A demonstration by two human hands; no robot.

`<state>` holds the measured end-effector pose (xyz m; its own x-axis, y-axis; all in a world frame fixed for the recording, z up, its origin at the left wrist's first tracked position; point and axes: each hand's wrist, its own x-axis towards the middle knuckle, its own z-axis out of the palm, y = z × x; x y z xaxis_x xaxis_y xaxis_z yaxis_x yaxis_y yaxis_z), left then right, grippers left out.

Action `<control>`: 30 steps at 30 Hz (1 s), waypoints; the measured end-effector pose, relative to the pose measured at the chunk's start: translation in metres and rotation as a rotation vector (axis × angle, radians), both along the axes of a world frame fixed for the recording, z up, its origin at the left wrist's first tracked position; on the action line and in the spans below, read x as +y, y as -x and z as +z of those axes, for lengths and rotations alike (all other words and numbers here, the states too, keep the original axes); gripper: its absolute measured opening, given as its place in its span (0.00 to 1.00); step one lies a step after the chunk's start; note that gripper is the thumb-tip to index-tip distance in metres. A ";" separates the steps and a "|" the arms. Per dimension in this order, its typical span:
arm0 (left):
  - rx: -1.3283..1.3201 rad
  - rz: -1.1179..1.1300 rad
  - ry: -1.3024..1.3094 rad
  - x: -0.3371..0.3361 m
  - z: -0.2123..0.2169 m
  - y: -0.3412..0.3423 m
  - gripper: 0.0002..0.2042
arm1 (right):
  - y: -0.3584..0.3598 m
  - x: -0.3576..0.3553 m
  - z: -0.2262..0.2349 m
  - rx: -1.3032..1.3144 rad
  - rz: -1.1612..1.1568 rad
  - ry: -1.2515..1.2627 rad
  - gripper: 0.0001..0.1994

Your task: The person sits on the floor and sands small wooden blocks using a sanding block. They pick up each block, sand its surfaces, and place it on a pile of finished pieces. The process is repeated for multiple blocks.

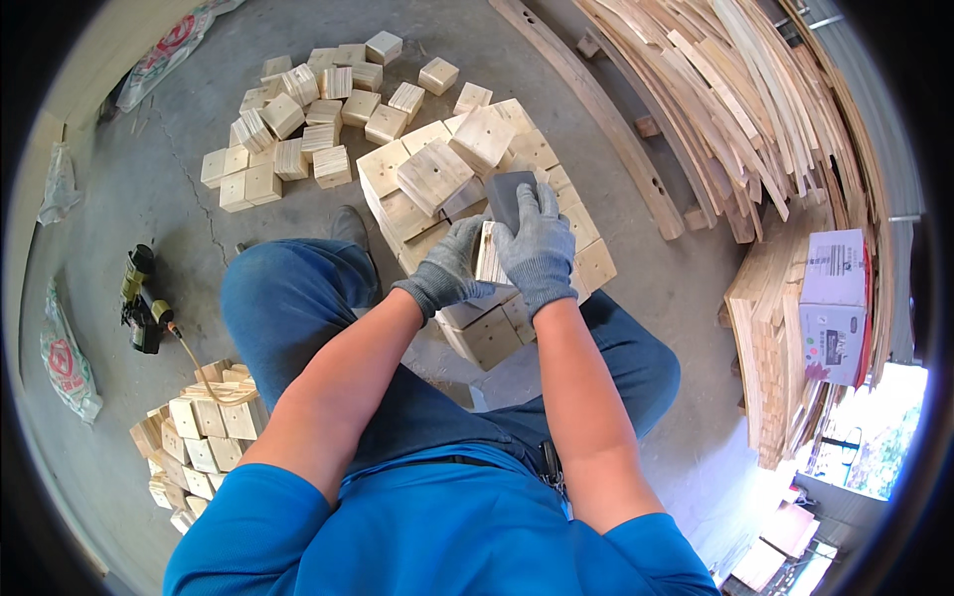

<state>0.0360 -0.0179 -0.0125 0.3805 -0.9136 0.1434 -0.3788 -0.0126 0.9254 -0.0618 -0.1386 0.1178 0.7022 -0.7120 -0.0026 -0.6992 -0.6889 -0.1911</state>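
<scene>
Both of my hands wear grey knitted gloves and meet above a stack of pale wooden blocks (492, 338) between my knees. My left hand (449, 266) is closed on a wooden block (490, 256), whose layered edge shows between the two gloves. My right hand (539, 241) grips a dark grey sanding block (510, 196), its fingers stretched over the top. Whether the sanding block touches the wood is hidden by the right glove. Two loose wooden blocks, one nearer (435, 177) and one farther (483, 139), rest on the stack just beyond my hands.
Loose wooden blocks (323, 109) lie piled on the concrete floor at the far left. A nail gun (141, 298) with a yellowish hose (204, 382) lies left, near another block stack (204, 432). Long wooden strips (715, 109) and a cardboard box (833, 308) stand along the right.
</scene>
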 end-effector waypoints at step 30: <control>-0.018 0.043 -0.037 -0.001 0.001 0.003 0.56 | 0.026 0.016 0.001 -0.058 0.097 0.026 0.37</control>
